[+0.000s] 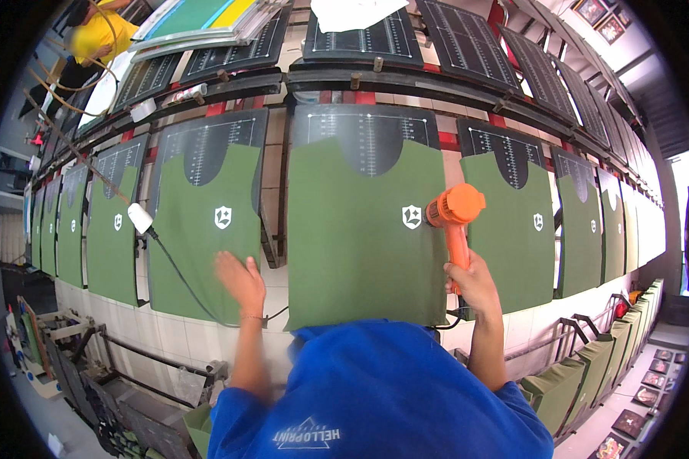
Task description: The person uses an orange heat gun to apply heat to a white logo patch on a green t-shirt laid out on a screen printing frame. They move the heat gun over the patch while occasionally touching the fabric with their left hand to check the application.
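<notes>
Heat gun [453, 210] pointing at white logo [412, 216] on green panel [364, 237], right hand [473, 279] clenching its handle. Left hand [240, 279] lying flat, loose, on neighbouring panel [207, 229]. Likely light, rigid; gripping handle only, nozzle probably hot. Fabric soft.

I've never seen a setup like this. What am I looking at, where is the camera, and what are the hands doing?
The single picture comes from a fisheye camera on a person's head, looking down; straight edges bend near the rim. A long row of dark boards each carries a green cloth panel with a small white emblem. The right hand grips an orange heat gun, its nozzle pointing at that emblem. The left hand is open at the edge of the next panel; it is blurred. A black cable runs across that panel. Another person in yellow stands far left.
</notes>
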Motion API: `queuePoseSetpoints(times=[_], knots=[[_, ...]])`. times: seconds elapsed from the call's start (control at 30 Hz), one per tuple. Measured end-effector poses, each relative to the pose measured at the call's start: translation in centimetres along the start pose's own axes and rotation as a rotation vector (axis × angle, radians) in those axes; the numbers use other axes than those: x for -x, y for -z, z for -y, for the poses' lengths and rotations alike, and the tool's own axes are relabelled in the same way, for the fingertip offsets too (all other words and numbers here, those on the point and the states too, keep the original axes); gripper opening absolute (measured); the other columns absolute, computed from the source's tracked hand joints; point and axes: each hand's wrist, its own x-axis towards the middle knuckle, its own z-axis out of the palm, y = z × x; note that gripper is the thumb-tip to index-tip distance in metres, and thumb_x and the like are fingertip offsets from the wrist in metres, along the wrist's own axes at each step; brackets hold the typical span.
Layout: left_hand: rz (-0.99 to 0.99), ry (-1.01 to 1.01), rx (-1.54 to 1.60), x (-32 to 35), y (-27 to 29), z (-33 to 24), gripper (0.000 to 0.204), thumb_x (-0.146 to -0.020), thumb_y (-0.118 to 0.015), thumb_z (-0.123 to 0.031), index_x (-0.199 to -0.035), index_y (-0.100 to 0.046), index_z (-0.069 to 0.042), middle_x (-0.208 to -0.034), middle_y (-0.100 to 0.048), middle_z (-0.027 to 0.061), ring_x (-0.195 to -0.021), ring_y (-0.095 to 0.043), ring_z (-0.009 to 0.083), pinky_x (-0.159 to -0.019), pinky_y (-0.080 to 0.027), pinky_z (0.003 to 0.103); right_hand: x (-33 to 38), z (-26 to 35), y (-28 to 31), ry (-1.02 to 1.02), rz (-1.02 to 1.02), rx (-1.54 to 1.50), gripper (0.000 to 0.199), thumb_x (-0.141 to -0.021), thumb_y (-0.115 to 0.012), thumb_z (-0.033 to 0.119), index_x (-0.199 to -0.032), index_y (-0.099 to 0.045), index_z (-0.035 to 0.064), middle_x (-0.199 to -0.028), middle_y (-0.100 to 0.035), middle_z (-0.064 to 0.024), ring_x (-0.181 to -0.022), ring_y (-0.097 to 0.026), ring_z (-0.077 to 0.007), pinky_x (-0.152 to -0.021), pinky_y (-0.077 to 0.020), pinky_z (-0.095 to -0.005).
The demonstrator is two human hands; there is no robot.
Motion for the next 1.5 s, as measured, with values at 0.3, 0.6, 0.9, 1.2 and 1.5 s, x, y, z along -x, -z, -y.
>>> queuePoseSetpoints(times=[0.3,0.6,0.9,1.2,1.5], knots=[[0.071,-0.08,0.05,0.2,1.1,-1.5,0.068,-0.104,-0.043,-0.037,-0.152,-0.026,0.008,-0.16,-0.023,0.0269,-0.15,-0.019,0.0425,-0.122,-0.014,0.053,-0.7,0.5,0.3,-0.011,0.035,-0.084,0.033,-0.089,-0.063,0.01,-0.118,-0.053,-0.0017,-0.08,-0.053,-0.0002,-0.059,-0.058,-0.0106,-0.055,-0.0514,-0.0267],[-0.061,0.084,0.044,-8.1,-0.4,1.2,0.068,-0.105,-0.04,-0.041,-0.149,-0.031,0.01,-0.158,-0.027,0.0287,-0.148,-0.024,0.0433,-0.122,-0.017,0.051,-2.0,0.8,-0.1,0.021,0.022,-0.068,0.03,-0.089,-0.063,0.01,-0.114,-0.053,-0.0019,-0.079,-0.054,-0.0014,-0.057,-0.058,-0.0106,-0.052,-0.0499,-0.0267],[-0.025,-0.052,0.069,-9.8,-0.9,-0.4,0.068,-0.105,-0.04,-0.042,-0.149,-0.032,0.01,-0.16,-0.026,0.0256,-0.149,-0.022,0.0411,-0.122,-0.017,0.051,-2.5,1.0,-0.3,0.011,0.038,-0.088,0.035,-0.088,-0.063,0.008,-0.119,-0.052,-0.0019,-0.078,-0.056,-0.0017,-0.056,-0.057,-0.0103,-0.052,-0.0514,-0.0269],[-0.003,-0.14,0.08,-10.3,-1.0,-0.5,0.067,-0.105,-0.04,-0.041,-0.151,-0.03,0.008,-0.16,-0.026,0.0246,-0.149,-0.022,0.0406,-0.122,-0.018,0.051,-2.8,1.9,-0.8,0.004,0.085,-0.091,0.034,-0.088,-0.062,0.007,-0.12,-0.053,-0.0009,-0.077,-0.055,-0.001,-0.058,-0.058,-0.0106,-0.053,-0.0522,-0.0271],[-0.054,-0.21,0.111,-9.8,-1.2,-1.0,0.064,-0.105,-0.042,-0.037,-0.15,-0.033,0.008,-0.158,-0.03,0.0253,-0.148,-0.025,0.0412,-0.122,-0.02,0.051,-1.5,2.1,-0.4,-0.025,0.095,-0.076,0.033,-0.087,-0.063,0.008,-0.117,-0.052,-0.0014,-0.078,-0.054,-0.0007,-0.058,-0.058,-0.0109,-0.054,-0.0518,-0.0283]])
